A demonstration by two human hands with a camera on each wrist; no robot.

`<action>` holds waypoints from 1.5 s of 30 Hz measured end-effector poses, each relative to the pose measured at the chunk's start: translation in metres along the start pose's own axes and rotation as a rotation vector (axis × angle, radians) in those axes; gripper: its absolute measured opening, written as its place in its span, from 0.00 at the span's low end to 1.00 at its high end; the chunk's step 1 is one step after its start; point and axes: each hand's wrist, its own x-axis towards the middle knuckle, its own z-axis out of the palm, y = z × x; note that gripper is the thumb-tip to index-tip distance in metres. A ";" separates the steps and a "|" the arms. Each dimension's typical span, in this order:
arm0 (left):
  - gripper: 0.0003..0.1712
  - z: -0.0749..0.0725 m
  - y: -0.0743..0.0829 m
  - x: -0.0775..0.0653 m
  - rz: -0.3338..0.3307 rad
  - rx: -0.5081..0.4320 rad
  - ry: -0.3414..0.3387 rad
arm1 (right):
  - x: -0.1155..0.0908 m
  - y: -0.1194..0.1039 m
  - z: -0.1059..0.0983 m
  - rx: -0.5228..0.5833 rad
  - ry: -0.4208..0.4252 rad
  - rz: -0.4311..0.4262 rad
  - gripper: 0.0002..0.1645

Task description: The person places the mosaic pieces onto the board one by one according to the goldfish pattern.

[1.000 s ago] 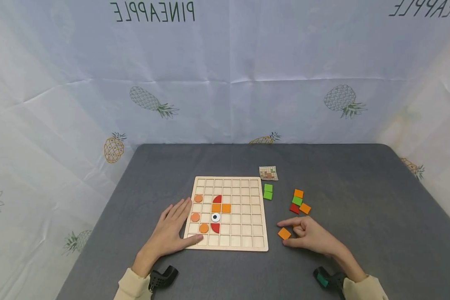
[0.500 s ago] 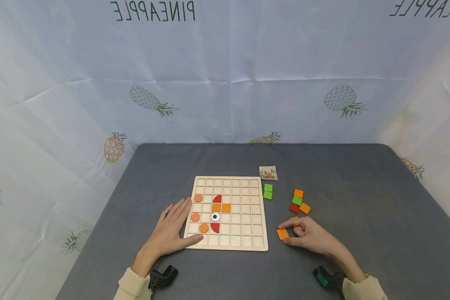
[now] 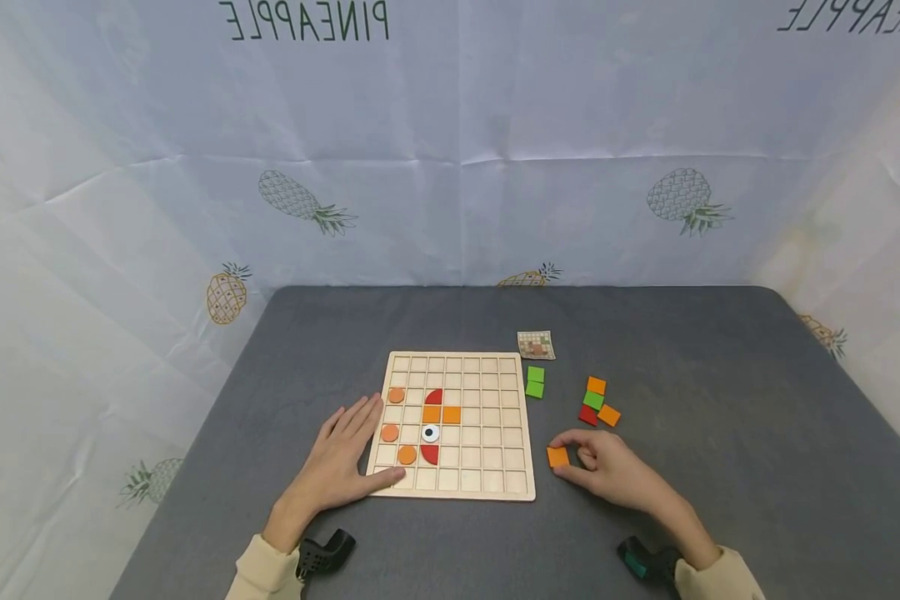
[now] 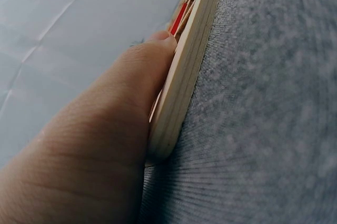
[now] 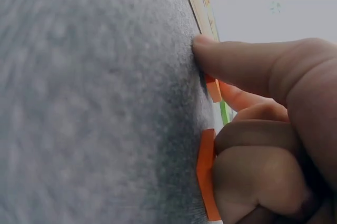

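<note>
My left hand (image 3: 345, 458) lies spread over the left edge of the wooden grid board (image 3: 487, 492), thumb across its near-left corner. In the left wrist view that thumb (image 4: 142, 71) rests along the board's rim (image 4: 184, 76). To the right of the board, my right hand (image 3: 615, 471) pinches an orange square tile (image 3: 558, 457) between thumb and index finger, low at the table. The right wrist view shows this tile (image 5: 213, 89) behind the thumb, and a second orange tile (image 5: 206, 174) beside the curled fingers, hidden in the head view.
On the board sit orange discs (image 3: 407, 455), red quarter-circles (image 3: 430, 454), orange squares (image 3: 452, 415) and an eye piece (image 3: 431, 433). Two green tiles (image 3: 535, 389) and a pattern card (image 3: 536, 345) lie by its right edge. A mixed tile cluster (image 3: 593, 401) lies beyond my right hand.
My right hand has slid the orange tile a little left and away from me, turning it, and its fingers have closed in on it. The left hand stays in place.
</note>
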 end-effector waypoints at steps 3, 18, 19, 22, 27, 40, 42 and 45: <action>0.63 0.001 0.000 0.000 -0.003 0.003 0.002 | 0.002 -0.001 0.001 -0.005 0.007 -0.001 0.16; 0.63 0.002 0.000 -0.001 -0.006 -0.018 -0.007 | 0.021 -0.019 -0.004 0.069 0.022 0.039 0.22; 0.63 0.002 0.000 -0.001 -0.006 -0.018 -0.006 | 0.022 -0.021 -0.004 0.071 0.020 0.040 0.22; 0.63 0.001 0.000 -0.001 -0.007 -0.021 -0.004 | 0.027 -0.027 -0.004 0.065 0.024 0.038 0.21; 0.63 0.000 0.000 -0.001 -0.007 -0.022 -0.005 | 0.038 -0.038 -0.001 0.055 0.046 0.019 0.20; 0.63 -0.002 0.000 -0.001 -0.005 -0.025 -0.004 | 0.074 -0.076 0.011 0.045 0.045 -0.013 0.20; 0.63 -0.002 0.001 0.000 -0.004 -0.024 -0.005 | 0.078 -0.081 0.014 0.063 0.032 -0.031 0.21; 0.63 -0.002 0.001 0.000 -0.005 -0.022 -0.010 | 0.084 -0.088 0.020 0.084 0.014 -0.059 0.21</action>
